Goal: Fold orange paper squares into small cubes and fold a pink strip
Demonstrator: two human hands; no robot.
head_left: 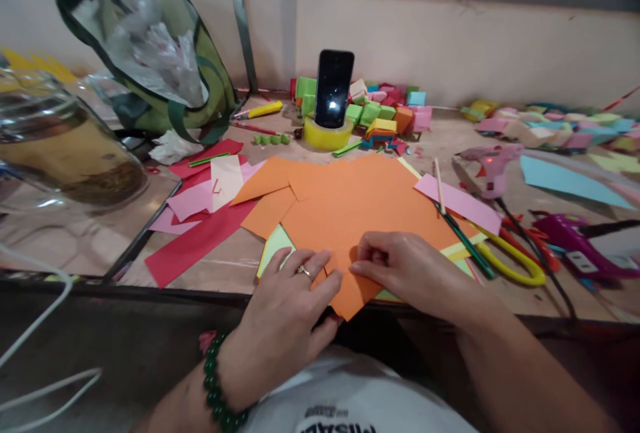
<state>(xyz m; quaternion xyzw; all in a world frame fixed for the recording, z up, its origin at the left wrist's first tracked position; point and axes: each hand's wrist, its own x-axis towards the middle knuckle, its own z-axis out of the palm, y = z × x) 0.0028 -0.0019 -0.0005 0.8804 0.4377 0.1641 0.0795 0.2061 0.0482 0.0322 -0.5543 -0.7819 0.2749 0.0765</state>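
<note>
A small folded piece of orange paper [354, 294] lies at the table's front edge, over larger orange sheets [345, 196]. My left hand [293, 303] grips its left side, with the index finger on top and the thumb near its lower edge. It wears a ring and a green bead bracelet [213, 383]. My right hand [407, 269] pinches the same piece from the right, thumb and index fingertip together. The fold under the fingers is partly hidden. Light green paper [277, 246] sticks out from beneath the orange sheets.
Yellow-handled scissors [515, 266], a green pencil [470, 246], a pink glue gun [493, 166] and a purple one [583, 243] lie to the right. A phone [334, 89] stands in a tape roll [327, 134]. Red strips [200, 243], a glass jar [75, 146] and a green bag [215, 79] are left.
</note>
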